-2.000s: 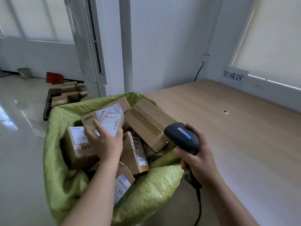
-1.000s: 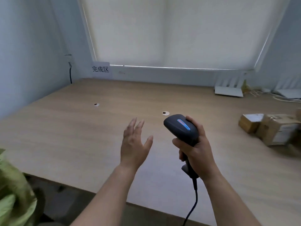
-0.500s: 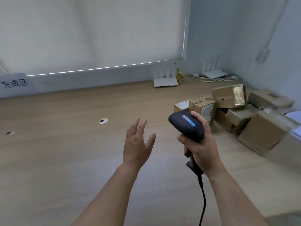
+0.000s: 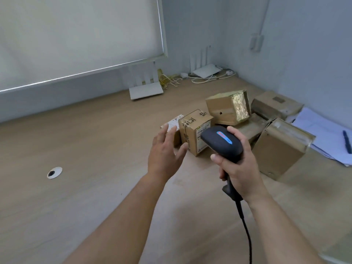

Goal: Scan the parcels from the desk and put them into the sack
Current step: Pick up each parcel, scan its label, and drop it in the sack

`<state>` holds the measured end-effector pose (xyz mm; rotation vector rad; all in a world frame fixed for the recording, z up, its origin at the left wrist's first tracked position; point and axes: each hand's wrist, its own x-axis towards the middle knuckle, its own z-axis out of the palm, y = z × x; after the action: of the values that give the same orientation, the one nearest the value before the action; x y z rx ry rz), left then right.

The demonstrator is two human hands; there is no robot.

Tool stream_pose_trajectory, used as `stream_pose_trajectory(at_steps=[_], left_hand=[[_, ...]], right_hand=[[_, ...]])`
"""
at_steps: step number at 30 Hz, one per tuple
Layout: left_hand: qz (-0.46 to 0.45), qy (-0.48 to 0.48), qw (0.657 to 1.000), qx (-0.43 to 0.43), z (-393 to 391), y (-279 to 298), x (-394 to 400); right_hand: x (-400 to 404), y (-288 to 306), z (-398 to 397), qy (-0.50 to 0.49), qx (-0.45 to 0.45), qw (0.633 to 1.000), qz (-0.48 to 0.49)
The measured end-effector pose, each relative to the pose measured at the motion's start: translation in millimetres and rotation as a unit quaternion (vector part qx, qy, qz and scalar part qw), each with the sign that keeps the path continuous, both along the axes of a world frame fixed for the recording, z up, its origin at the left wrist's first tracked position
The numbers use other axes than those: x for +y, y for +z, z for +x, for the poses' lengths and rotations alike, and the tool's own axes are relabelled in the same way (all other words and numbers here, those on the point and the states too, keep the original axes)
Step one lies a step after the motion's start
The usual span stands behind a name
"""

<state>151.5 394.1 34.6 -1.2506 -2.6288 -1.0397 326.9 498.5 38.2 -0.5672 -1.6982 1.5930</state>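
Observation:
Several brown cardboard parcels lie on the wooden desk [image 4: 85, 187] at the right. Nearest me stands a small taped parcel [image 4: 192, 130] with a label on its side, and a smaller white-labelled parcel [image 4: 174, 122] sits just left of it. My left hand [image 4: 165, 151] hovers with straight fingers right in front of these two and holds nothing. My right hand [image 4: 238, 166] grips the handle of a black barcode scanner [image 4: 222, 142], whose head points at the small taped parcel. A gold-taped parcel [image 4: 226, 107] and a large parcel [image 4: 280, 147] lie behind. The sack is out of view.
A white router [image 4: 145, 90] and a second router [image 4: 204, 70] with loose cables stand by the back wall. White papers [image 4: 320, 130] with a blue pen [image 4: 346, 141] lie at the far right. A round cable hole [image 4: 54, 172] is at the left. The scanner's cord hangs down.
My view has swung right from the green sack to the parcel pile. My left hand let go of a parcel in the sack and now reaches, empty, towards the nearest parcels. The scanner stays in my right hand.

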Motion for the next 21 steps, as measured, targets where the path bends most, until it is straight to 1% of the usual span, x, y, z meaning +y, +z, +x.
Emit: stream_pose_trajectory(at_steps=[8,12,16,18,21], left_hand=[[-0.070,-0.040,0.997,0.012,-46,-11,88],[-0.126,-0.032,0.991,-0.015,-70,-27,121],[-0.163,-0.031,0.986,-0.030,-84,-45,132],[-0.163,-0.033,0.986,-0.018,-85,-49,131],[-0.146,-0.008,0.989,-0.010,-83,-44,118]], right_hand=[[40,-22,-27,-0.045,-0.024,0.998,-0.037],[52,-35,-39,-0.065,-0.039,0.996,-0.055],[56,-45,-45,-0.073,-0.053,0.994,-0.060],[55,-47,-44,-0.072,-0.057,0.994,-0.061],[50,-45,-41,-0.065,-0.057,0.994,-0.064]])
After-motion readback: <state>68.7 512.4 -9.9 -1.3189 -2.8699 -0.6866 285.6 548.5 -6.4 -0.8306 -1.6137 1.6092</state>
